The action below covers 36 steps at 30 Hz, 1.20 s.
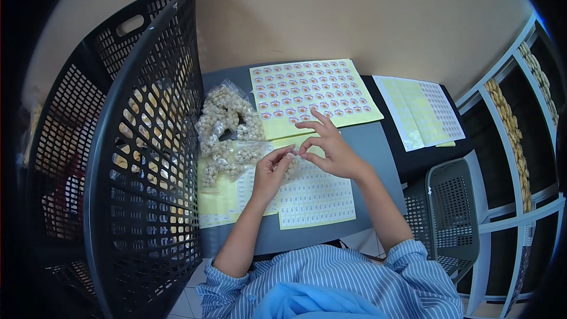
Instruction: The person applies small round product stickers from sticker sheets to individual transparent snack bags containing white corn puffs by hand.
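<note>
My left hand (273,168) and my right hand (331,150) meet above the grey table (378,159), both pinching a small clear packet of pale nuts (293,164) between thumb and fingers. Under the hands lies a yellow sheet of small white labels (316,201). Beyond them is a yellow sheet of round orange stickers (307,91). A pile of clear packets of nuts (227,133) lies just left of my left hand.
A tall black mesh basket (136,159) stands close on the left, holding more packets. Another label sheet (422,109) lies on the black surface at right. A grey mesh bin (455,218) and white shelves with nuts (514,136) are at right.
</note>
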Each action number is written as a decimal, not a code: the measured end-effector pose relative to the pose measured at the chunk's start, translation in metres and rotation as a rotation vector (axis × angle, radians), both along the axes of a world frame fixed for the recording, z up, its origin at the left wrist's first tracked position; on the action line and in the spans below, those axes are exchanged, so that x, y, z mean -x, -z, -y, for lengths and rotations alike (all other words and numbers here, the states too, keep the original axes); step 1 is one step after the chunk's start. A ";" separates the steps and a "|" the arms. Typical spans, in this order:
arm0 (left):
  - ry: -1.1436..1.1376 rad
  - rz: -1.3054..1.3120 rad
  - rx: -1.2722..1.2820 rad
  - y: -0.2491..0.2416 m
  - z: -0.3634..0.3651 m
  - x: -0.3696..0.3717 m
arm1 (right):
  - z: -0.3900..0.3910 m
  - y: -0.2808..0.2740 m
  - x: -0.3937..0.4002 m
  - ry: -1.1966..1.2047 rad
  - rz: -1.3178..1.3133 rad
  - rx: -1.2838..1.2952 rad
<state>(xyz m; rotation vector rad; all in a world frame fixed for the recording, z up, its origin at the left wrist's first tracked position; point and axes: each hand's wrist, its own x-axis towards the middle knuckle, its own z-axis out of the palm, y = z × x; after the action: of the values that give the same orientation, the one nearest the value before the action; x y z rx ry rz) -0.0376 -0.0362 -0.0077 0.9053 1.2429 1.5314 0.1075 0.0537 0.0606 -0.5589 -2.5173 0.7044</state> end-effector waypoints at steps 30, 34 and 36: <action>0.019 -0.111 -0.032 -0.001 0.003 0.001 | 0.028 0.026 0.011 0.216 -0.293 0.237; -0.033 -0.160 -0.047 -0.007 0.006 -0.005 | 0.037 0.030 0.007 0.259 -0.326 0.570; -0.066 -0.219 -0.075 -0.008 0.009 -0.006 | 0.043 0.024 0.002 0.261 -0.298 0.476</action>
<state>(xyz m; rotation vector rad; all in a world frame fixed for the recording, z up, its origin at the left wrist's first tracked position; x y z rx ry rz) -0.0315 -0.0454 0.0001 1.1141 1.3900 1.5712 0.1060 0.0105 0.0370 -0.8533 -1.9578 1.1932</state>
